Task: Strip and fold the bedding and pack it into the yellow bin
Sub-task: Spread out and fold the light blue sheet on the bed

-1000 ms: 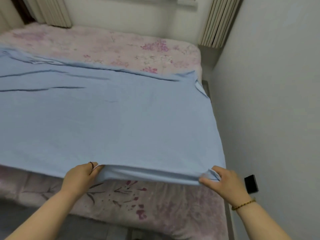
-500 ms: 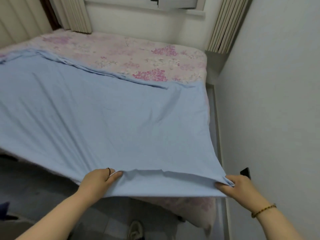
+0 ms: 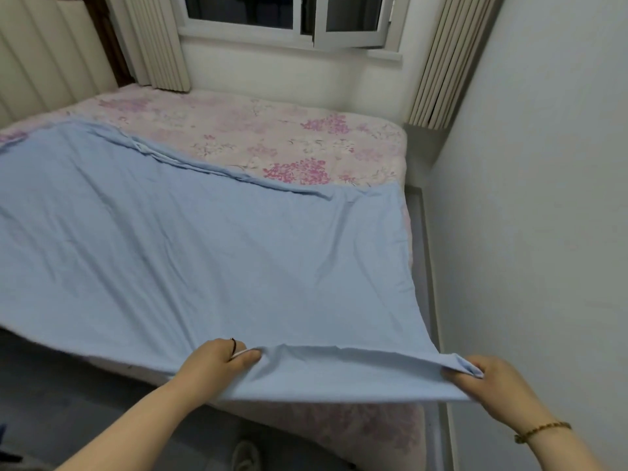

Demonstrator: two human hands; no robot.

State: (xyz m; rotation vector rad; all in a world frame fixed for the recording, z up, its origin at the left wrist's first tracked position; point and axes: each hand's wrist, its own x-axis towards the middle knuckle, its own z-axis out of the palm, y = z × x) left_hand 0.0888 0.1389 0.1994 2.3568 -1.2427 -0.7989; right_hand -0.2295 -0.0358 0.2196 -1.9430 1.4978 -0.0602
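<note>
A light blue sheet (image 3: pixel 204 253) lies spread over the near part of the bed, its far edge folded across the pink floral mattress cover (image 3: pixel 272 137). My left hand (image 3: pixel 217 363) grips the sheet's near edge in the middle. My right hand (image 3: pixel 489 379) pinches the near right corner, where the layers are doubled. Between the hands the edge is pulled taut and lifted off the bed, past its foot. No yellow bin is in view.
A white wall (image 3: pixel 543 232) runs close along the bed's right side, with a narrow grey gap (image 3: pixel 424 253) between. A window (image 3: pixel 289 15) and pleated curtains (image 3: pixel 438 59) stand behind the bed. Grey floor (image 3: pixel 51 385) and a shoe (image 3: pixel 244 453) show below my arms.
Both hands have pulled the sheet's near edge toward me and up, past the foot of the bed. The view has tilted up, showing the window.
</note>
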